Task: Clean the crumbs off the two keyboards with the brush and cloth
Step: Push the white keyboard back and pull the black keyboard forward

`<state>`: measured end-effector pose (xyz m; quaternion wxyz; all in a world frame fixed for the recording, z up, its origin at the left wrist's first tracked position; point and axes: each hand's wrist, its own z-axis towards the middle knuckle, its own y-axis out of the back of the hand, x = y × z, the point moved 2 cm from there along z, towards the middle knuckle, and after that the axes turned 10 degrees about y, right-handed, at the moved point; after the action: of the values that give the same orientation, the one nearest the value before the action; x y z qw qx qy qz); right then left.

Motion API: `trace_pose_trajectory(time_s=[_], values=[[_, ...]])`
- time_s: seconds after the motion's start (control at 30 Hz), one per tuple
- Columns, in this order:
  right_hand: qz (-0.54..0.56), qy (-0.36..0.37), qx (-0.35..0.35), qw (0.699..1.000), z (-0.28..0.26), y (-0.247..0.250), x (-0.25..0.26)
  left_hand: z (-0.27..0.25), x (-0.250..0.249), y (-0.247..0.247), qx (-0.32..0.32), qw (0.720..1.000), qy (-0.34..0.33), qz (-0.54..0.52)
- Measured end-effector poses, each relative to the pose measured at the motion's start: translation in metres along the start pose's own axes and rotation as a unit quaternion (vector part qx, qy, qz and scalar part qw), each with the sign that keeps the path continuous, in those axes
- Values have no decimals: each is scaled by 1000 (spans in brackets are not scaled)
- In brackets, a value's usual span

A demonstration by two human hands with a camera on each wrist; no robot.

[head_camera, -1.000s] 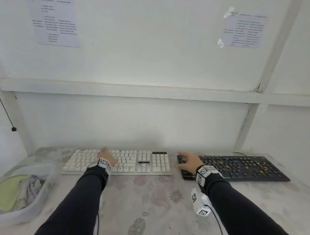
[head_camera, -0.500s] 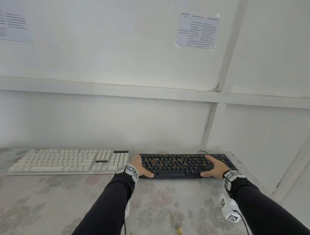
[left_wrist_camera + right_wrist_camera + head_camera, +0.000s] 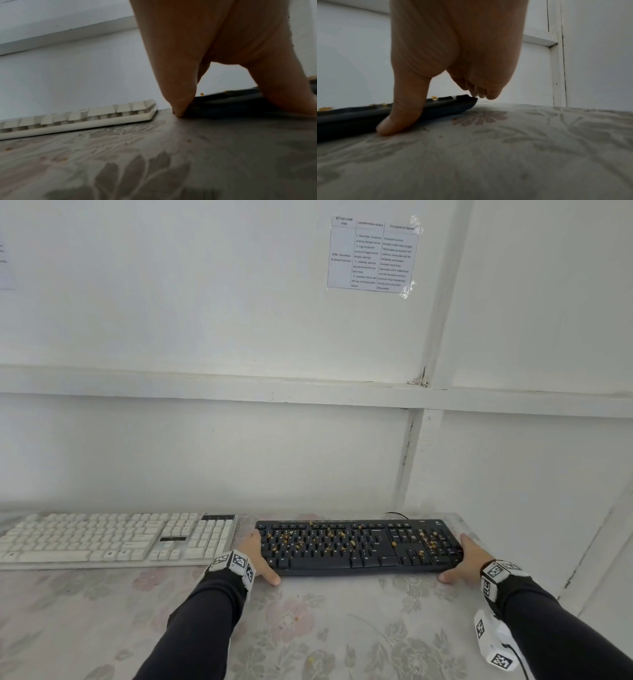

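Half a second ago both hands were already at the black keyboard (image 3: 359, 546); since then they have slid outward to its two ends, and a second ago the left hand lay on the white keyboard (image 3: 113, 537). Now the left hand (image 3: 258, 558) clasps the black keyboard's left end — thumb along the front edge, pointing inward, the other fingers (image 3: 178, 86) held together and set down against the end wall where it meets the table (image 3: 325, 628). The right hand (image 3: 460, 561) clasps the right end likewise: its thumb (image 3: 402, 115) presses the front edge low by the cloth-covered tabletop, while the other fingers, curled close together, touch the far right corner. Between the two thumbs the keys are strewn with orange crumbs (image 3: 329, 534). Just outside the left hand's fingers lies the white keyboard, apart from the black one. A printed sheet (image 3: 373, 254) is taped to the wall — well above the fingers.
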<state>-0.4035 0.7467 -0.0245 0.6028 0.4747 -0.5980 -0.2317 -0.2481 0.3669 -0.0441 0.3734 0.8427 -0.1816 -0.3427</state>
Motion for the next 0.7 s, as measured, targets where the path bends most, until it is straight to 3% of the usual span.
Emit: trace_pose_trajectory(time_s=[0.17, 0.7], values=[[21, 12, 28, 999, 13, 0, -6, 1, -4, 1, -10, 999, 18, 31], [19, -35, -7, 999, -16, 1, 20, -14, 12, 19, -59, 998, -10, 4]])
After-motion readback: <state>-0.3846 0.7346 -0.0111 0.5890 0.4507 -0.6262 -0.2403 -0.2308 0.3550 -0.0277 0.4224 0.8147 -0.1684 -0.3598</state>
